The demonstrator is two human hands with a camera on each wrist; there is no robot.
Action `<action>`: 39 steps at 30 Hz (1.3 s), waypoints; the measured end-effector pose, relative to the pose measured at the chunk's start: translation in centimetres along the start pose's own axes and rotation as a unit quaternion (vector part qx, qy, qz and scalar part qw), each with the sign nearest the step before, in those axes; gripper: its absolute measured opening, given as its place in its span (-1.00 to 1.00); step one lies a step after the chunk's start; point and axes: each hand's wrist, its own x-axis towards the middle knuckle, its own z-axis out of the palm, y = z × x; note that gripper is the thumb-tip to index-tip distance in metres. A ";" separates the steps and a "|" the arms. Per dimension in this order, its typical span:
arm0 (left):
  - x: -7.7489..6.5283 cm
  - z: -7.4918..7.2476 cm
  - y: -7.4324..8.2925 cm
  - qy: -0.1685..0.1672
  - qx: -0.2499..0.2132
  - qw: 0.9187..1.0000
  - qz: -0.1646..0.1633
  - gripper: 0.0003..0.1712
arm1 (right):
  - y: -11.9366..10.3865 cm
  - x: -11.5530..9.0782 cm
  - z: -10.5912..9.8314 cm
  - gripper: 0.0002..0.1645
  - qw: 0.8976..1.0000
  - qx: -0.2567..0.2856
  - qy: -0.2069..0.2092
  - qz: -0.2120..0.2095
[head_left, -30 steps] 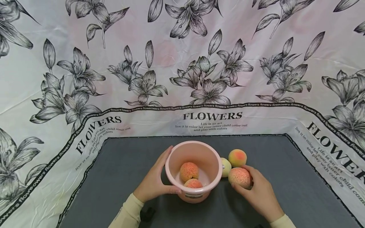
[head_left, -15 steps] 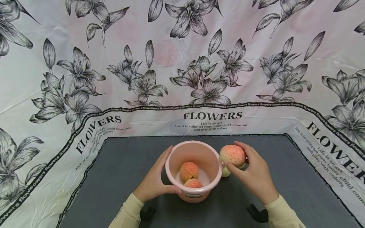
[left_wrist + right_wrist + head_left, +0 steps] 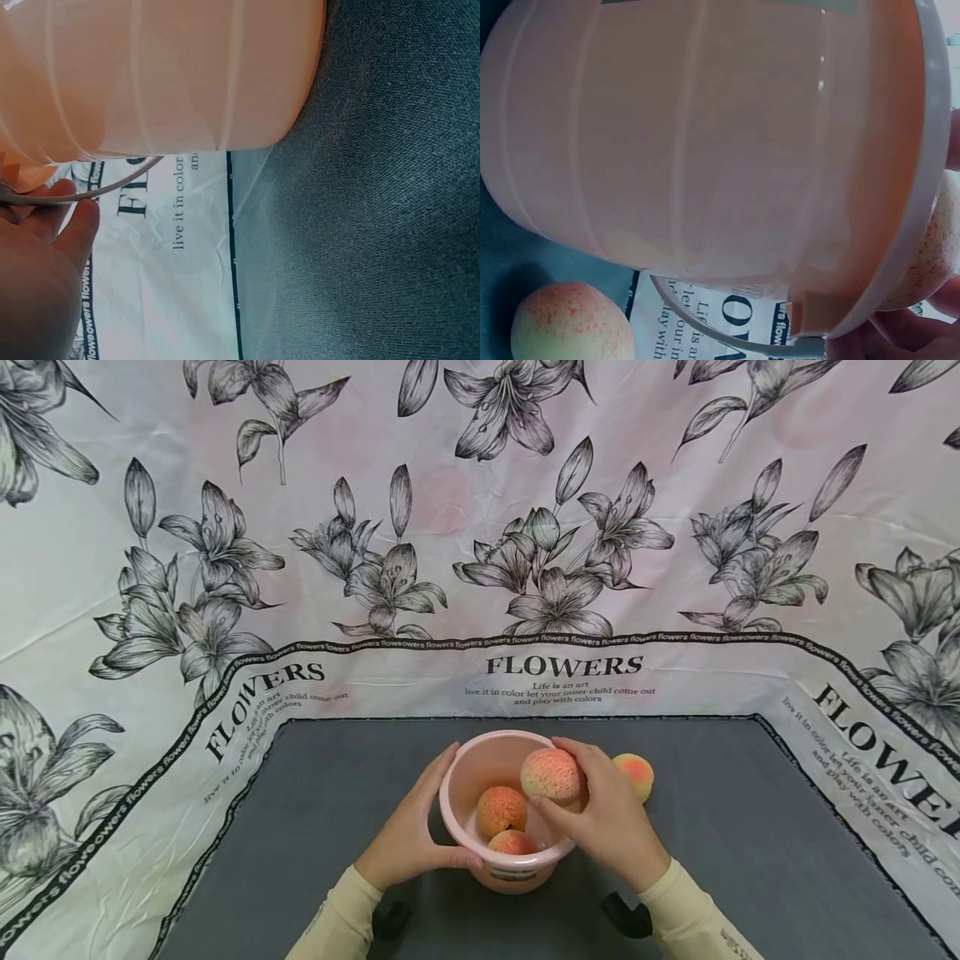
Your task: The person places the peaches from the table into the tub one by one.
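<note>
One second ago the right hand [image 3: 611, 814] had the speckled peach [image 3: 551, 774] low at the right of the pink bucket [image 3: 472, 768], and half a second ago beside its rim. Now this peach is over the bucket opening, pinched between the thumb and the fingers. The left hand [image 3: 408, 827] has stayed on the bucket, gripping its rim at the left side with the thumb in front. The two peaches inside [image 3: 502, 811] lie as before. On the bench [image 3: 322, 802], an orange-yellow peach [image 3: 637, 775] is now partly covered by the right hand.

The wrist views show what the head view does not: the thin handle [image 3: 112, 187] and the ribbed outer wall of the bucket. In the right wrist view, a red-flecked, greenish peach [image 3: 571, 322] rests near the bucket; I cannot tell if it is the orange-yellow one.
</note>
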 end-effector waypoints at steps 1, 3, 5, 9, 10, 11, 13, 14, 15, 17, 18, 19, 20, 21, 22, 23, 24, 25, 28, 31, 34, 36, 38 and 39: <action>0.1 0.0 0.0 0.000 0.000 1.000 0.001 0.57 | -0.1 0.0 0.0 -0.08 1.000 -0.003 0.000 -0.001; 0.2 0.1 0.0 0.001 0.000 1.000 0.003 0.57 | -0.1 0.1 0.0 -0.08 1.000 -0.003 0.001 -0.002; 0.2 0.1 -0.1 0.002 0.000 1.000 0.003 0.57 | -0.2 0.1 0.0 -0.08 1.000 -0.002 0.000 -0.002; 0.2 0.0 -0.2 0.003 0.000 1.000 0.004 0.57 | -0.2 0.1 0.0 -0.10 1.000 0.002 -0.009 -0.008; 0.1 0.0 -0.2 0.003 0.000 1.000 0.004 0.58 | -0.2 0.1 0.0 -0.11 1.000 0.004 -0.011 -0.011; 0.0 0.0 -0.1 0.003 0.000 1.000 0.005 0.58 | -0.2 0.0 0.0 -0.13 1.000 0.005 -0.012 -0.012; 0.1 0.0 0.0 0.004 0.000 1.000 0.002 0.58 | -0.1 0.1 -0.1 -0.15 1.000 0.004 -0.012 -0.017; 0.1 0.1 0.0 0.005 -0.001 1.000 0.000 0.58 | -0.1 0.1 -0.1 -0.17 1.000 0.003 -0.010 -0.019; 0.1 0.1 0.1 0.005 -0.002 1.000 0.000 0.58 | 0.0 0.1 -0.2 -0.18 1.000 0.001 -0.007 -0.021; 0.0 0.1 0.1 0.005 -0.002 1.000 -0.003 0.58 | 0.0 0.1 -0.2 -0.20 1.000 0.001 -0.003 -0.021; 0.0 0.2 0.1 0.004 -0.002 1.000 -0.005 0.58 | 0.1 0.1 -0.2 -0.22 1.000 0.002 -0.001 -0.021; 0.0 0.2 0.0 0.004 -0.005 1.000 -0.006 0.58 | 0.2 0.1 -0.2 -0.23 1.000 0.005 0.002 -0.020; 0.0 0.2 0.0 0.004 -0.006 1.000 -0.008 0.58 | 0.2 0.1 -0.2 -0.24 1.000 0.007 0.005 -0.019; 0.0 0.2 0.0 0.003 -0.006 1.000 -0.007 0.58 | 0.3 0.1 -0.3 -0.25 1.000 0.011 0.007 -0.017; 0.0 0.2 0.0 0.003 -0.006 1.000 -0.008 0.57 | 0.4 0.1 -0.3 -0.26 1.000 0.016 0.008 -0.013; 0.0 0.2 0.0 0.003 -0.006 1.000 -0.007 0.57 | 0.5 0.1 -0.4 -0.26 1.000 0.020 0.008 -0.010; 0.0 0.2 0.0 0.003 -0.005 1.000 -0.008 0.57 | 0.6 0.1 -0.5 -0.26 1.000 0.023 0.009 -0.007; 0.1 0.2 0.1 0.003 -0.005 1.000 -0.007 0.57 | 0.7 0.2 -0.5 -0.26 1.000 0.027 0.010 -0.006; 0.0 0.1 0.1 0.004 0.000 1.000 -0.005 0.58 | 1.0 0.3 -0.9 -0.26 0.999 0.032 0.013 0.001; 0.0 0.1 0.1 0.005 0.001 1.000 -0.005 0.58 | 1.5 0.4 -1.2 -0.28 0.999 0.033 0.024 0.008; 0.0 0.2 0.2 0.004 -0.001 1.000 -0.009 0.57 | 2.2 0.5 -1.6 -0.30 0.999 0.026 0.029 0.029; 0.0 0.1 0.3 0.003 -0.003 1.000 -0.011 0.57 | 3.0 0.6 -1.8 -0.31 0.998 0.022 0.027 0.051; 0.0 0.1 0.3 0.002 -0.004 1.000 -0.012 0.57 | 3.9 0.6 -2.1 -0.30 0.997 0.020 0.022 0.073; 0.0 0.1 0.3 0.002 -0.005 1.000 -0.011 0.57 | 4.4 0.6 -2.2 -0.30 0.996 0.021 0.020 0.083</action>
